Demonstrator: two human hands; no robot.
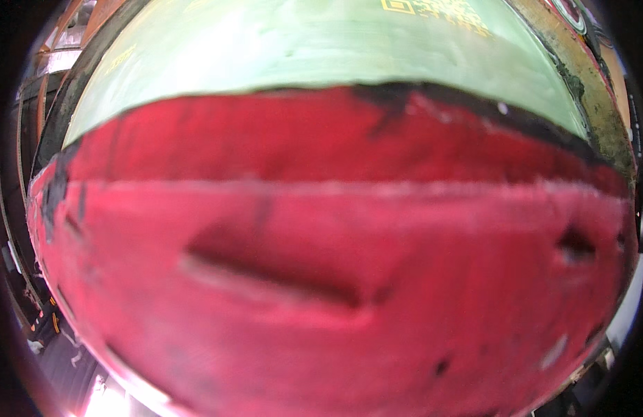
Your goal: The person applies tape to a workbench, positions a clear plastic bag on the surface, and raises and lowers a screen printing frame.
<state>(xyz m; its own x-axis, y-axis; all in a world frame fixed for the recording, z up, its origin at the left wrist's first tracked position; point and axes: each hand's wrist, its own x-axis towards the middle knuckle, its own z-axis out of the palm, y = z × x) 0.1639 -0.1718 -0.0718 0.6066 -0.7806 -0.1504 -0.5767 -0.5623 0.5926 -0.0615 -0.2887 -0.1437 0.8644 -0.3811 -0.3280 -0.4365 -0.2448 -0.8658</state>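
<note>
Blur lay over the big red surface (287,347), which stood close before the head camera and blocked most of the view; neither the left hand nor the right hand showed, so whether either was released, clenched or grasping something could not be told. What seemed to be a slanting dark slit (276,276) marked its middle, and a small dark hole (577,246) sat toward the right hand's side. A pale line (335,186) crossed it above both. Beyond its black-patched upper edge lay a pale green sheet (300,52) with yellow print (460,17). A mottled border (605,125) flanked that sheet on the right hand's side; brown bars (43,104) stood on the left hand's side.
</note>
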